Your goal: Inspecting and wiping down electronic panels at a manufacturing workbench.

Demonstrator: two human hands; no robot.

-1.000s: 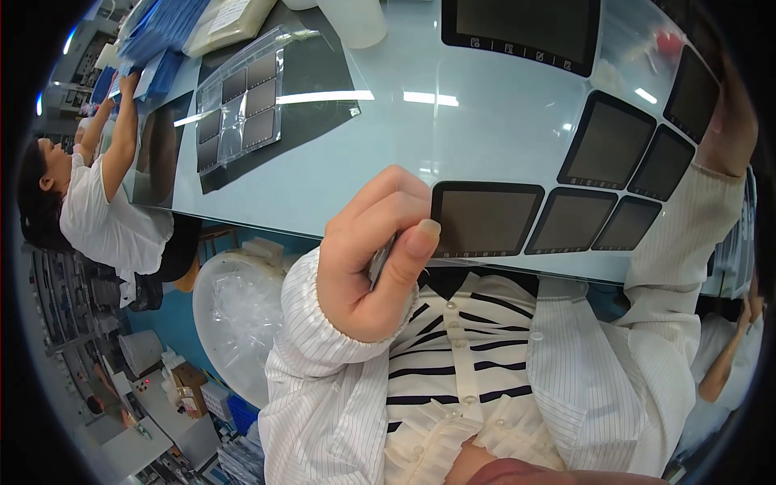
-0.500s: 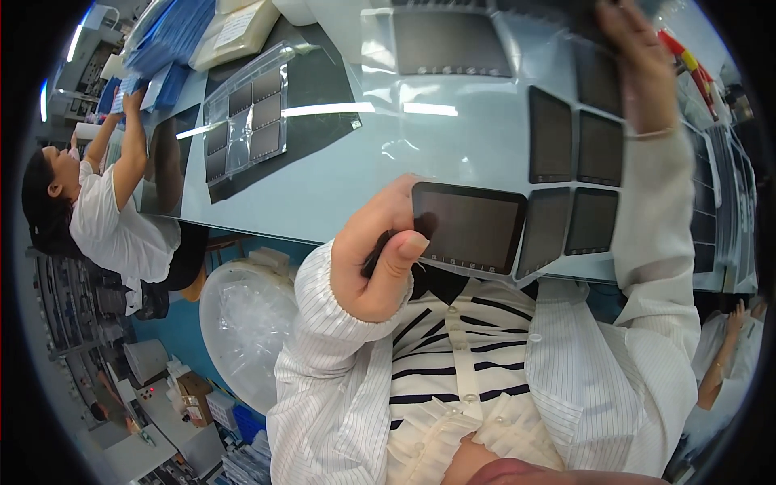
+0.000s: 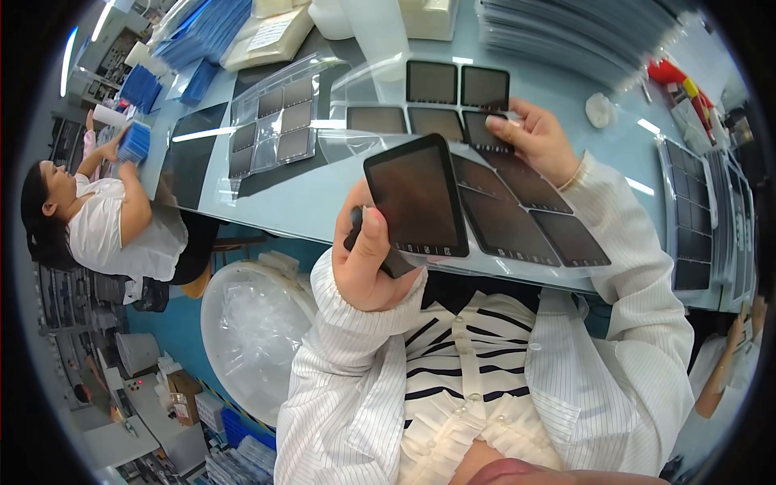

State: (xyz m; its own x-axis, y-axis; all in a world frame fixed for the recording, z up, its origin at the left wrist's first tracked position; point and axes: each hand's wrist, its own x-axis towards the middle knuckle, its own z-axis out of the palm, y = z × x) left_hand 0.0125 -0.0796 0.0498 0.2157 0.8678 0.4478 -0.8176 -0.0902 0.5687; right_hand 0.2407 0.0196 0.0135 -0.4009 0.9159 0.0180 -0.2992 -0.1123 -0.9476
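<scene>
A clear plastic sheet [image 3: 517, 271] carrying several dark rectangular panels is raised over the table's near edge, curved and tilted. My left hand [image 3: 368, 255] grips its near left corner beside one dark panel [image 3: 415, 198], which stands tilted up. A small black object [image 3: 352, 229] shows between the left thumb and fingers; its kind I cannot make out. My right hand [image 3: 543, 139] pinches the sheet's far right part, thumb on top of a panel. Beyond, more dark panels [image 3: 432, 82] lie in clear plastic near the right fingers; I cannot tell whether they belong to the same sheet.
Another clear sheet with dark panels [image 3: 295, 117] lies on a dark mat at left. Stacked sheets [image 3: 566, 32] fill the far right, with panel sheets [image 3: 689, 214] at the right edge. A plastic-lined white bin [image 3: 255, 339] stands below the table. A co-worker [image 3: 121, 218] sits at left.
My right hand has come down and inward from the far right, its hold now on a nearer part of the plastic. The panel by my left hand has tilted upright.
</scene>
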